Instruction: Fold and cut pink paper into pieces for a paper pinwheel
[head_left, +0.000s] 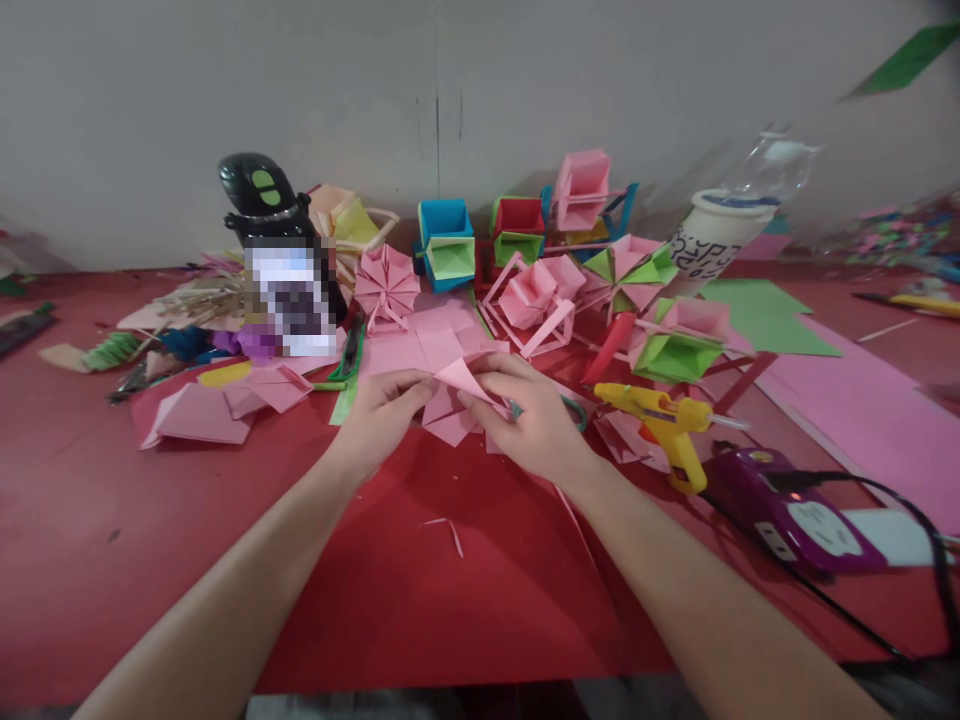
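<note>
Between my two hands is a folded piece of pink paper (463, 376), its pointed corner turned up to the left. My right hand (529, 405) grips it, thumb below and fingers curled behind. My left hand (386, 410) pinches at its left side with thumb and forefinger together. Under and behind the hands lie flat pink paper pieces (439, 345). A teal scissor handle (575, 412) shows partly behind my right hand. Finished folded paper shapes, among them a pink pleated one (387, 285) and a blue and green box (447, 245), stand beyond.
At right lie a yellow glue gun (667, 425) and a purple power strip (799, 510) with a black cord. A white patterned cup (709, 240) stands at the back. Pink folded sheets (206, 415) and a black phone holder (262, 200) are at left. Paper scraps (454, 538) lie in front.
</note>
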